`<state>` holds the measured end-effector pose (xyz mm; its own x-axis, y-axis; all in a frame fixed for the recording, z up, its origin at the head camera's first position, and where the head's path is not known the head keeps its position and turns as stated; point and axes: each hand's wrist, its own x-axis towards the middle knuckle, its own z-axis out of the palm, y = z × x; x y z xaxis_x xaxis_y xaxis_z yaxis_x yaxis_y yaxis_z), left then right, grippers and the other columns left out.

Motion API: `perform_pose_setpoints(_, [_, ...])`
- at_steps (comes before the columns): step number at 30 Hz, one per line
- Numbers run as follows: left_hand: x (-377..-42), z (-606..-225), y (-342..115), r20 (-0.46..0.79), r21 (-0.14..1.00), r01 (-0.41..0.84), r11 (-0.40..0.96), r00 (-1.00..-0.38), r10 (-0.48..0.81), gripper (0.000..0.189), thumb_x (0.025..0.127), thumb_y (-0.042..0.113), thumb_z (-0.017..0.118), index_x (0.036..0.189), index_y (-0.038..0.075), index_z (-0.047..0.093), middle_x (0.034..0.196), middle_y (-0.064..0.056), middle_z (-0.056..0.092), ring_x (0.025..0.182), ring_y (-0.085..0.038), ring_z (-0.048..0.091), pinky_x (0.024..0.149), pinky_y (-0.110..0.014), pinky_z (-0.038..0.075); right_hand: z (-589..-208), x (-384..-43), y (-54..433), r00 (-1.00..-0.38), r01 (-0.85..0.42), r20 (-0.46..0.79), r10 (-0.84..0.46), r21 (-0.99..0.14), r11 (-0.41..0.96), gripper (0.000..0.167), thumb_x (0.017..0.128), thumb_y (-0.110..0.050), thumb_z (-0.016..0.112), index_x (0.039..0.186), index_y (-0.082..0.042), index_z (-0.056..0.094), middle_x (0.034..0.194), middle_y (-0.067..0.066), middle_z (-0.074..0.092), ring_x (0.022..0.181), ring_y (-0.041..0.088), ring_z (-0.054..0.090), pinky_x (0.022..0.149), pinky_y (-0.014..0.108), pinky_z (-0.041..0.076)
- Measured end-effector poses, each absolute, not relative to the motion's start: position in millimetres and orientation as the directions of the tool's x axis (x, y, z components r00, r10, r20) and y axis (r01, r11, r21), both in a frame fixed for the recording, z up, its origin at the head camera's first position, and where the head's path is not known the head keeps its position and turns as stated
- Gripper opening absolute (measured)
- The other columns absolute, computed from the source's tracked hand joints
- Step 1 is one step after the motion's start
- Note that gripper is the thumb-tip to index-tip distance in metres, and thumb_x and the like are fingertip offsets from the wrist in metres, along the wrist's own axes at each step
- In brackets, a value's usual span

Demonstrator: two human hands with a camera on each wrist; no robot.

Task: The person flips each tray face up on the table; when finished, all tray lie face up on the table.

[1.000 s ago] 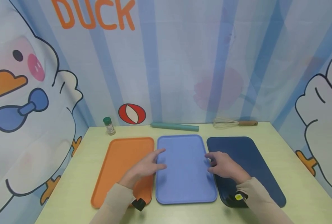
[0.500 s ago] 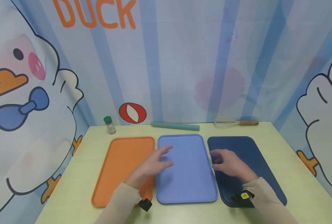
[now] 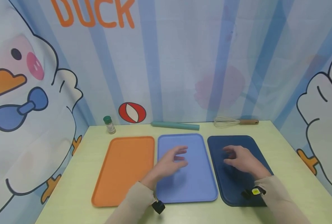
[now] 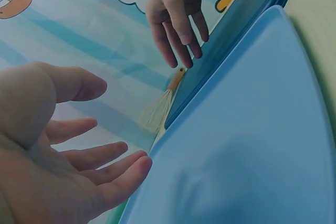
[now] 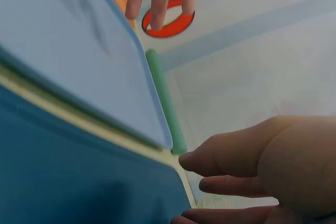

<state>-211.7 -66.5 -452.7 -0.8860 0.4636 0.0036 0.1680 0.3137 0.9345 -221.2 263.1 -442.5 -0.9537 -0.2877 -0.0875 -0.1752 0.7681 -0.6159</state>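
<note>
My left hand hovers over the periwinkle blue tray, fingers spread and relaxed, holding nothing. Its shadow falls on that tray in the left wrist view. Above the navy tray is my right hand, fingers loosely bent, with nothing between them. The right wrist view shows the right hand apart from the tray surfaces. To the left of both hands lies an orange tray. No object is seen on any of the trays.
Along the table's back edge stand a green-capped spice jar, a teal rolling pin-like rod and a whisk with a wooden handle. A duck-print curtain hangs right behind the pale yellow table.
Both hands have moved to the right. The left hand has gone from the orange tray's edge to over the blue tray, the right one further over the navy tray.
</note>
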Motion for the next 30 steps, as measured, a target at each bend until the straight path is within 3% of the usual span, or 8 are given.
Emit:
perform_pose_setpoints(8, [-211.9,-457.0,-35.3,-0.004,0.931,0.176,0.321,-0.871,0.491,0.057,0.101,0.018,0.07,0.155,0.017,0.051,0.155,-0.015,0.055,0.135,-0.035,0.06,0.098,-0.043,0.058,-450.7,-224.1,290.1,-0.97,-0.145,-0.083,-0.229,-0.56,0.815,0.052,0.095,-0.014,0.075,0.14,0.009,0.059,0.136,0.034,0.061,0.119,0.05,0.064,0.09,0.057,0.058])
perform_pose_setpoints(14, [-212.6,-463.6,-8.4,-0.016,0.924,0.19,0.332,-0.848,0.529,0.059,0.1,0.021,0.072,0.156,0.016,0.051,0.153,-0.012,0.056,0.135,-0.03,0.06,0.1,-0.037,0.057,-452.2,-224.9,309.5,-0.978,-0.111,-0.091,-0.185,-0.523,0.845,0.053,0.095,-0.014,0.074,0.139,0.011,0.058,0.134,0.037,0.06,0.121,0.054,0.06,0.09,0.059,0.057])
perform_pose_setpoints(30, [-211.7,-458.0,49.8,-0.137,0.899,0.095,0.428,-0.866,0.48,0.061,0.099,0.028,0.074,0.156,0.025,0.051,0.16,0.001,0.049,0.145,-0.031,0.05,0.112,-0.047,0.048,-459.3,-222.0,346.2,-0.995,-0.051,-0.062,-0.083,-0.412,0.91,0.057,0.087,-0.008,0.08,0.133,0.016,0.057,0.136,0.044,0.053,0.125,0.062,0.05,0.098,0.07,0.047])
